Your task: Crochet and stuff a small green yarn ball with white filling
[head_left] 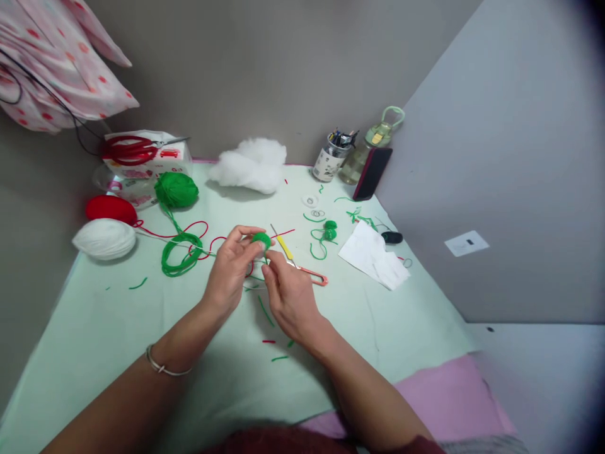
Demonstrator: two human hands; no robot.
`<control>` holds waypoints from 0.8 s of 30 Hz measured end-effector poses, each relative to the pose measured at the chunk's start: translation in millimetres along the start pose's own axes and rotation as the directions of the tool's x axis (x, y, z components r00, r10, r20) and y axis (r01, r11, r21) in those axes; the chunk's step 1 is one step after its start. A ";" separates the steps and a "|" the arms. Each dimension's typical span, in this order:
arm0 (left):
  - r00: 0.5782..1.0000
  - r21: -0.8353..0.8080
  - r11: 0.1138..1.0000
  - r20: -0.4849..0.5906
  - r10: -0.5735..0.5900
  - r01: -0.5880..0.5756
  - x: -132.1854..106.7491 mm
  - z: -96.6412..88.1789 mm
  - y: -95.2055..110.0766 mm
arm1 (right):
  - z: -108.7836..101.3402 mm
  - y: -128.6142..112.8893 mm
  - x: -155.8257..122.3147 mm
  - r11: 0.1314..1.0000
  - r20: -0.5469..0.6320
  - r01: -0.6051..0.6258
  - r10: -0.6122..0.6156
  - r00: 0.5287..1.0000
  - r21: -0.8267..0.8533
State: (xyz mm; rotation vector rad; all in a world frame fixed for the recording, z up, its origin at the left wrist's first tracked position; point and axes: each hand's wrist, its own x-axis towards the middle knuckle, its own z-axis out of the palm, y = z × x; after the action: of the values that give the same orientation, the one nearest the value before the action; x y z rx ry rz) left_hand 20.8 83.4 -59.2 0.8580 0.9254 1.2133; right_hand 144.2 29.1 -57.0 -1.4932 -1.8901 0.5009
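Note:
My left hand [230, 268] pinches a small round green crocheted piece [261, 239] between thumb and fingers, above the table. Just right of it, my right hand [292, 296] is closed, thumb against forefinger, on a strand of green yarn [266, 258] at the piece's lower edge. Beyond my hands lies a yellow-handled crochet hook [284, 246]. Orange-handled thread snips [316, 276] rest beside my right hand, partly hidden by it. Two small green balls joined together [330, 229], with a loose tail, lie farther right.
Green yarn [176, 190], red yarn [111, 209] and white yarn [104, 239] sit at left, near red scissors [130, 151] on a box. White stuffing [250, 165] lies at the back. A pen cup [329, 162], bottle [357, 161], phone [373, 174] and paper [373, 254] stand or lie right.

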 end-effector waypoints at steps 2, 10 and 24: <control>0.996 0.036 0.997 -0.050 0.070 -0.068 5.0 -7.3 8.6 | -5.0 1.0 2.0 0.977 0.070 -0.059 0.045 0.997 0.203; 0.974 0.111 0.970 -0.041 0.224 -0.218 7.4 -17.9 27.5 | -7.0 54.9 33.9 0.940 -0.041 -0.249 0.246 0.968 -0.235; 0.985 0.268 0.955 0.145 0.091 -0.128 -0.3 -12.6 19.9 | -0.7 70.0 41.3 0.967 -0.189 -0.238 0.218 0.957 -0.091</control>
State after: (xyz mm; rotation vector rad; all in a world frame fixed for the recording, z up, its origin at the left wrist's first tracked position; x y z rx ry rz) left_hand 1.7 86.7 -45.9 1.2126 0.9641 1.1213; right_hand 188.6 87.5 -91.9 -1.7816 -1.6403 0.3542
